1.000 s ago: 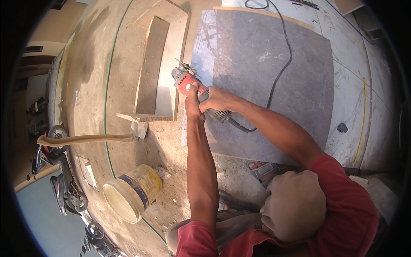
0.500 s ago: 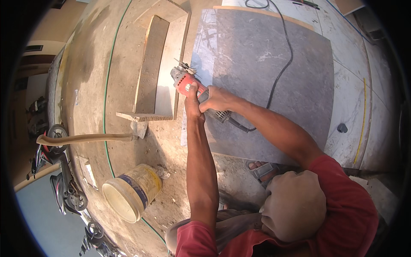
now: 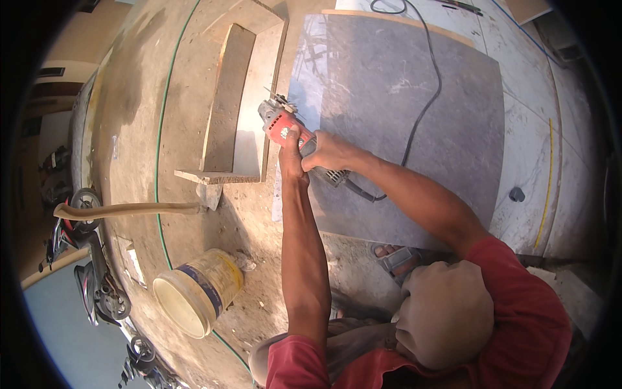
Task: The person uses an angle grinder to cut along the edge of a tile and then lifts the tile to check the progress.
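Note:
Both my hands grip a red and grey angle grinder (image 3: 280, 126). My left hand (image 3: 293, 155) wraps round its red front body, thumb on top. Closed round the darker rear body, my right hand (image 3: 329, 152) sits just to the right. The grinder's head and its disc, seen nearly edge-on, point up and left, over the left edge of a large grey slab (image 3: 395, 110). From the rear a black cord (image 3: 427, 107) runs across the slab. Whether the disc touches the slab or spins I cannot tell.
Left of the slab lies a wooden frame of planks (image 3: 227, 97). A long wooden-handled tool (image 3: 129, 210) and a tipped bucket (image 3: 194, 292) are nearer. A green hose (image 3: 159, 142) crosses the ground; parked motorbikes (image 3: 97, 279) stand far left. Pale tiles (image 3: 525, 155) lie at right.
Almost nothing differs; the whole view has shifted very slightly. Both hands keep the same hold on the angle grinder.

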`<state>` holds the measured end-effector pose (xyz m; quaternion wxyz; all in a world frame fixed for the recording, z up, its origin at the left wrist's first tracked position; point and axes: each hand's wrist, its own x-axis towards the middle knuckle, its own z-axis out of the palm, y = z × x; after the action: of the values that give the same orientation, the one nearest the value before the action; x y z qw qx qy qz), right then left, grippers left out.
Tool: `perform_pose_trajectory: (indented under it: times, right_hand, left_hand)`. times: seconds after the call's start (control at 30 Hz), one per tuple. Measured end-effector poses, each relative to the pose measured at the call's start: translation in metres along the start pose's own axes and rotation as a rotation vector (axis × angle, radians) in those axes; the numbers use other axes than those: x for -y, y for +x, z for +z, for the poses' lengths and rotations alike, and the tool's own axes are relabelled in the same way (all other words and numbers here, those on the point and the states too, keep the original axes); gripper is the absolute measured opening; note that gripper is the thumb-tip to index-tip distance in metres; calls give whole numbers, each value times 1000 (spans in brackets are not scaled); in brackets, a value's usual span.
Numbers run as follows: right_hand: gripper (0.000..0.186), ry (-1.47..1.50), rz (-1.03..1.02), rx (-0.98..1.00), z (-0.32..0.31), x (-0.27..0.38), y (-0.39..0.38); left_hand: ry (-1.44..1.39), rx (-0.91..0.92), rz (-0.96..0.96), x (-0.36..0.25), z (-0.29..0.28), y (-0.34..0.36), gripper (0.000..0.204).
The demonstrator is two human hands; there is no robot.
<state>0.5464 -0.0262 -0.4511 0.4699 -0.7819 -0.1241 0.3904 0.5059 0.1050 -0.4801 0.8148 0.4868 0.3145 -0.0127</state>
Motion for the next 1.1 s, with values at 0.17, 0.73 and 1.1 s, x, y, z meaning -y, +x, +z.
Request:
perform_pose_trajectory:
  times: [0.17, 0.73, 1.1]
  right_hand:
    - [47, 5, -16, -52, 3, -5, 2]
    - [41, 39, 3, 37, -3, 4, 0]
    - [47, 36, -46, -55, 5, -8, 3]
  left_hand:
    - [15, -22, 26, 1, 3, 0, 64]
    - [-20, -7, 5, 1, -1, 3, 63]
    - [1, 9, 2, 0, 0, 1, 61]
